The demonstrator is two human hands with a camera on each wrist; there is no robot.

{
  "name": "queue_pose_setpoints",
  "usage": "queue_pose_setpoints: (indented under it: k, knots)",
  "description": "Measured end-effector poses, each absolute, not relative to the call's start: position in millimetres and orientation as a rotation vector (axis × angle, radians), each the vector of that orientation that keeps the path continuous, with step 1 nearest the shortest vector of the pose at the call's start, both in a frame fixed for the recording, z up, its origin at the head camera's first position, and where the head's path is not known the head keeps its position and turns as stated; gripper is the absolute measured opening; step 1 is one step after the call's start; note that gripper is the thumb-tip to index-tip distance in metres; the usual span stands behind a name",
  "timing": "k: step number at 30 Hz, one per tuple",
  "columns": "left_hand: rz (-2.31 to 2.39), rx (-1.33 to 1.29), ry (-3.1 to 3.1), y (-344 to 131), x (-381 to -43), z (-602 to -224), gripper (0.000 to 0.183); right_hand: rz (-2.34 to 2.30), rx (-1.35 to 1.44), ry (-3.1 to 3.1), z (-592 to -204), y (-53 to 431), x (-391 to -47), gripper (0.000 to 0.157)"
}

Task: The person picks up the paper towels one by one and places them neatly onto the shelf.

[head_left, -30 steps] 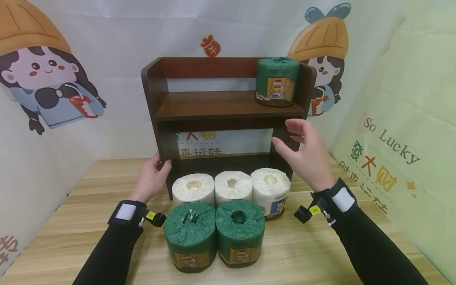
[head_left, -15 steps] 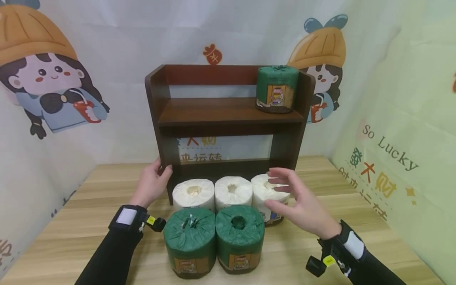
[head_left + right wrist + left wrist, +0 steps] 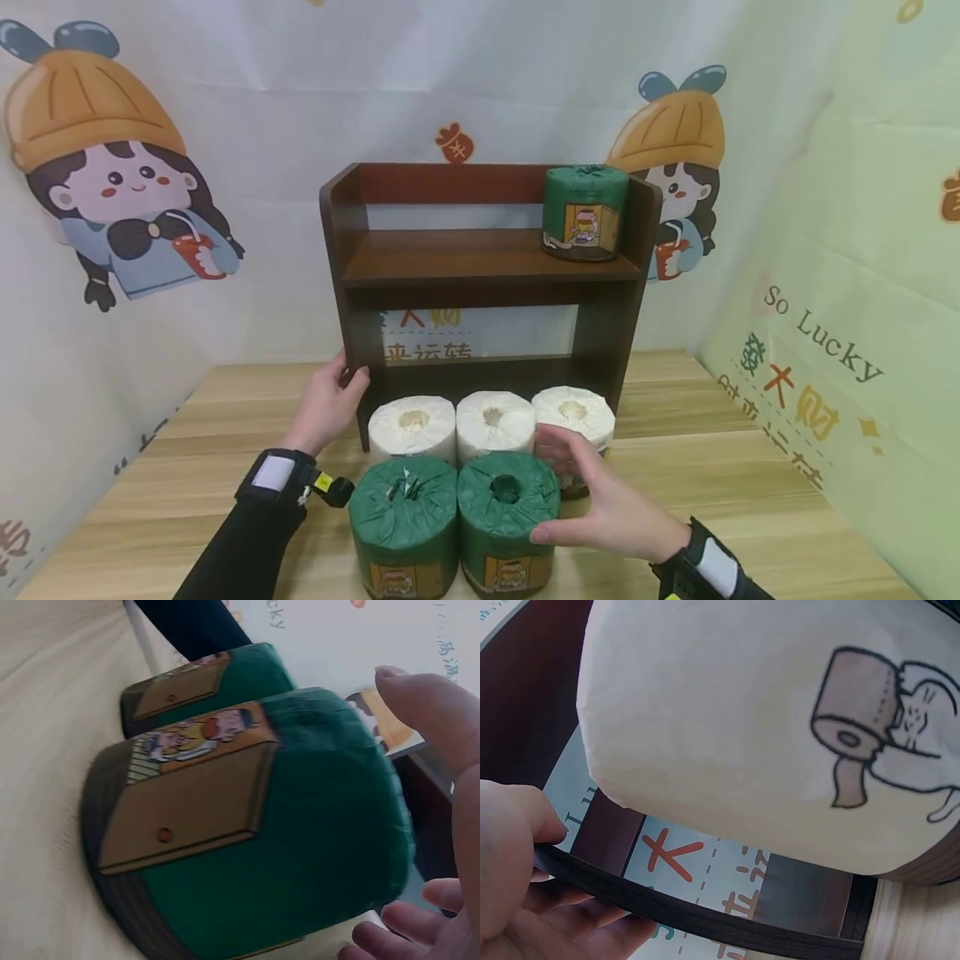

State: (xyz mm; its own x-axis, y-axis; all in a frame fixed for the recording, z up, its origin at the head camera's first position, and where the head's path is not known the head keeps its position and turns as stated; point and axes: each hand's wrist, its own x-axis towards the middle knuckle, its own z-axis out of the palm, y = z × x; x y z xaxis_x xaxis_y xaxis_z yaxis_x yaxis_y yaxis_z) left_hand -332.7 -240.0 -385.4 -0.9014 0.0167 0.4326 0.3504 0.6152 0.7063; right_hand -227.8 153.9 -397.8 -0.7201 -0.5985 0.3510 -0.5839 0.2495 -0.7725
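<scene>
My left hand (image 3: 327,406) holds the left side panel of a dark brown wooden shelf (image 3: 487,294), thumb on one face and fingers on the other in the left wrist view. My right hand (image 3: 600,508) is spread beside the right green-wrapped toilet roll (image 3: 508,521), thumb near its front, fingers behind. The right wrist view shows a gap between thumb and that roll (image 3: 300,817). Another green toilet roll (image 3: 403,525) stands left of it. Behind them are three white toilet rolls (image 3: 412,423), the right one partly hidden by my fingers.
A green toilet roll (image 3: 585,212) stands at the right end of the upper shelf board. Everything stands on a light wood-grain table (image 3: 720,467). Pale cloth with cartoon prints (image 3: 285,167) hangs behind and along the sides.
My right hand has come down from beside the shelf's right side to the right green toilet roll. My left hand stays on the panel. The head view has tilted up.
</scene>
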Motion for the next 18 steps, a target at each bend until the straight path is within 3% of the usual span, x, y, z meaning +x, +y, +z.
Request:
queue_pose_setpoints:
  k: [18]
  knots:
    - [-1.183, -0.295, -2.467, -240, -335, -386, 0.053, -1.529, -1.106, 2.343, -436, 142, -229, 0.112]
